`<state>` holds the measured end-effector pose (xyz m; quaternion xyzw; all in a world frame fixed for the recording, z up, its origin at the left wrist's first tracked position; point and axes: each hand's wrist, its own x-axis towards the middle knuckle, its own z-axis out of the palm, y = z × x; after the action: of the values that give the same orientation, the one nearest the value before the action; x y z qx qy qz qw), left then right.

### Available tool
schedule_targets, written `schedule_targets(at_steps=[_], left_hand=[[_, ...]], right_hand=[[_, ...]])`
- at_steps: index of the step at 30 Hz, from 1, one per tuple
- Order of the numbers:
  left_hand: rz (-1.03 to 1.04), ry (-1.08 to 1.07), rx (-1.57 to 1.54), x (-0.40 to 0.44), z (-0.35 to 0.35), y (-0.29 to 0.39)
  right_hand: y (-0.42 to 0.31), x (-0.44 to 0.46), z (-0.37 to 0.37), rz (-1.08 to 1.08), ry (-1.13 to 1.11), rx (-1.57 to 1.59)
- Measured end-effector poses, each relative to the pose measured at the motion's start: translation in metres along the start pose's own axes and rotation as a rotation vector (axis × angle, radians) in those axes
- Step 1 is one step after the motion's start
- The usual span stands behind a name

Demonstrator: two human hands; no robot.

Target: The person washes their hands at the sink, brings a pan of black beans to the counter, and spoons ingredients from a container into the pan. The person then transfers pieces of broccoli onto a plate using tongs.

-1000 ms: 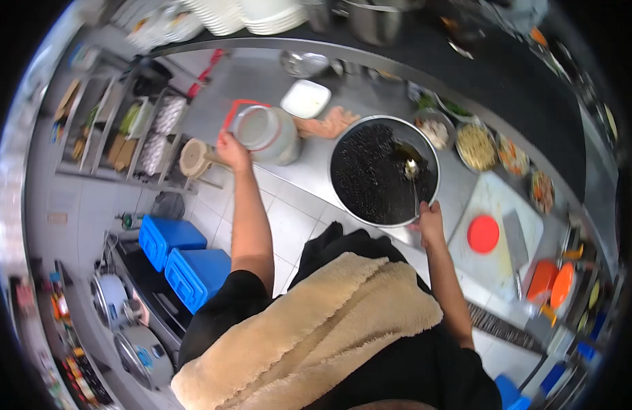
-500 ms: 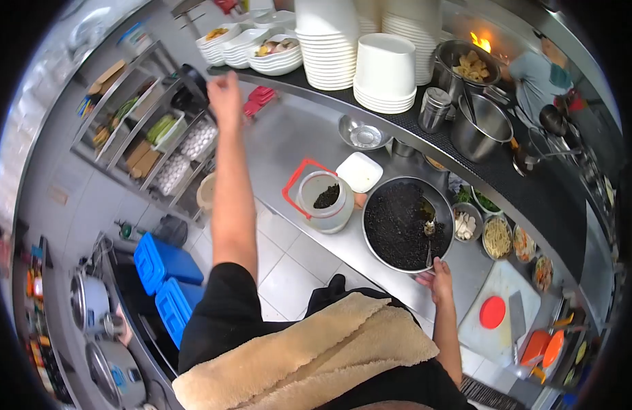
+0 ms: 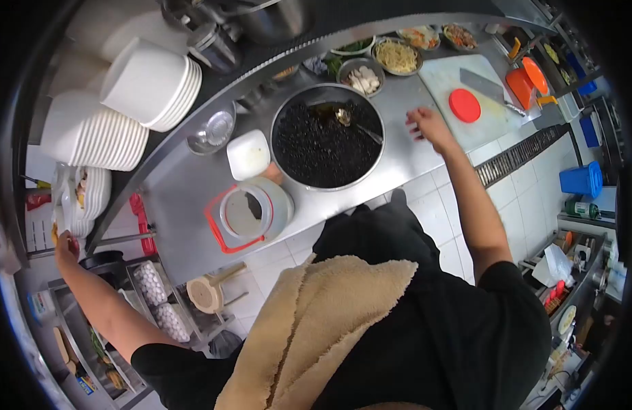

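My left hand reaches to the far left, at the stack of white bowls on the shelf end; its fingertips are too small to make out. Over the steel counter my right hand hovers with fingers apart and nothing in them. A large steel bowl of dark food sits between the hands, a metal spoon resting in it. Beside it stands an open clear tub with a red handle, some dark food inside. A white square dish lies behind the tub.
On a white cutting board are a red lid and a cleaver. Bowls of noodles and white pieces line the counter's back. Stacked white containers stand on the raised shelf. A stool is below.
The view has turned. My right hand has let go of the steel bowl's rim and moved aside. My left hand has gone from the tub's handle to the stacked bowls at the left.
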<state>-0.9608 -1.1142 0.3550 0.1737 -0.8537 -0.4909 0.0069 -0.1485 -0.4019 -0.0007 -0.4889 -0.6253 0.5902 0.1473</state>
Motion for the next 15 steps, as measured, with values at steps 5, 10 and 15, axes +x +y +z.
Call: schedule_targets(at_steps=[5, 10, 15], left_hand=[[0.151, -0.235, -0.084, -0.002, -0.029, 0.025], [0.336, -0.306, -0.108, 0.025, -0.097, 0.017], [0.453, -0.253, -0.138, -0.053, -0.179, -0.076]], right_hand=[[-0.068, 0.058, 0.033, -0.338, 0.110, -0.273], [-0.147, 0.101, 0.148, -0.798, 0.125, -0.652], [-0.199, 0.168, 0.284, -0.869, -0.069, -1.105]])
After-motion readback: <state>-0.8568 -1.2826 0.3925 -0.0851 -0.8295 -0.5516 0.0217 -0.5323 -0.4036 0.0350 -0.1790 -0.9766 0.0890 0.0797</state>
